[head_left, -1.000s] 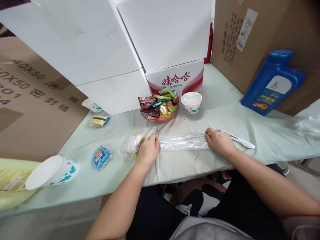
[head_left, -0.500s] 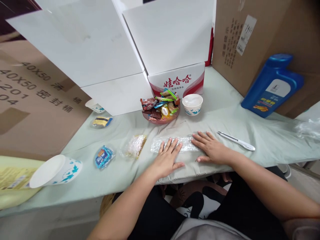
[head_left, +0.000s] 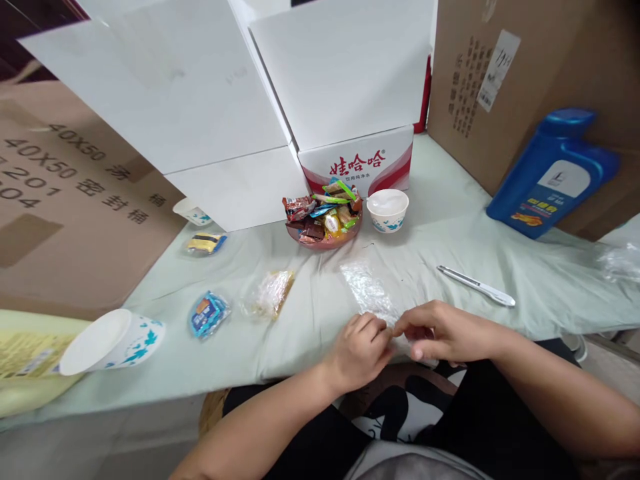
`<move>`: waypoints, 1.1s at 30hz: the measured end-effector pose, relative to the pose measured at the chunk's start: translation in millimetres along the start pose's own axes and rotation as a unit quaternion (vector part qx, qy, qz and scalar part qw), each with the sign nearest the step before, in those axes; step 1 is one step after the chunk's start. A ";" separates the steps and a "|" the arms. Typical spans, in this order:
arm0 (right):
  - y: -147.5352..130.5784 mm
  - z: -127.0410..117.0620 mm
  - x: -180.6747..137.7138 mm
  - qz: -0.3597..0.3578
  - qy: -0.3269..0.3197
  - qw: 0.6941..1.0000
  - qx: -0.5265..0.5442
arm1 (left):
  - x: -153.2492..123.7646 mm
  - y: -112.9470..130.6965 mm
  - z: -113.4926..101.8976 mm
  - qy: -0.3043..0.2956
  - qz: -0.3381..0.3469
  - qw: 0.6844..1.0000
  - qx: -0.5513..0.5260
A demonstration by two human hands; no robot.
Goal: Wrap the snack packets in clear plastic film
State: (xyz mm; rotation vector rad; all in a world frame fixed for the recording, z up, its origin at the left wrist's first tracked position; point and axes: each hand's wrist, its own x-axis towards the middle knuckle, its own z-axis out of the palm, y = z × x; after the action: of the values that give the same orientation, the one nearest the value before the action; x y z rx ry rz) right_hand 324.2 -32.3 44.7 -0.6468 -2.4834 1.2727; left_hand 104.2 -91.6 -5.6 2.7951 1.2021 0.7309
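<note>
A strip of clear bubble wrap lies slantwise on the cloth, its far end flat and its near end partly hidden by my hands at the table's front edge. My left hand is closed with curled fingers on that near end. Right beside it, my right hand bends its fingers at the wrap's edge, the index fingertip close against my left fingers. The exact grip of the right fingers is partly hidden. To the right of the hands rests a white utility knife.
Behind the wrap stand a bowl of wrapped snacks and a paper cup. Small packaged items and a tipped paper cup lie left. White boxes, cartons and a blue bottle border the table.
The bubble wrap has turned from lying crosswise to slanting toward me. Both hands, spread flat on it before, have drawn nearer to my body and together, their fingers now curled at its near end.
</note>
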 end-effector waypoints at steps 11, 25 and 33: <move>45.3 28.2 23.8 0.121 0.053 0.961 0.243 | 6.1 -26.1 -10.4 0.056 -0.371 0.902 -0.214; 37.7 36.6 34.1 0.129 0.096 0.983 0.094 | 3.4 -32.5 -4.1 0.150 -0.190 0.967 -0.078; 33.2 30.2 28.9 0.098 0.184 0.977 -0.043 | 7.4 -27.8 -4.0 -0.017 -0.155 0.985 0.072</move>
State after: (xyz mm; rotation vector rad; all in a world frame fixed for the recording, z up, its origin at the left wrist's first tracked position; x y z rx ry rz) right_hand 294.9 -21.6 1.3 -1.0669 -2.2175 1.0000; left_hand 88.0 -67.6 -4.3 2.6176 1.6933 0.5905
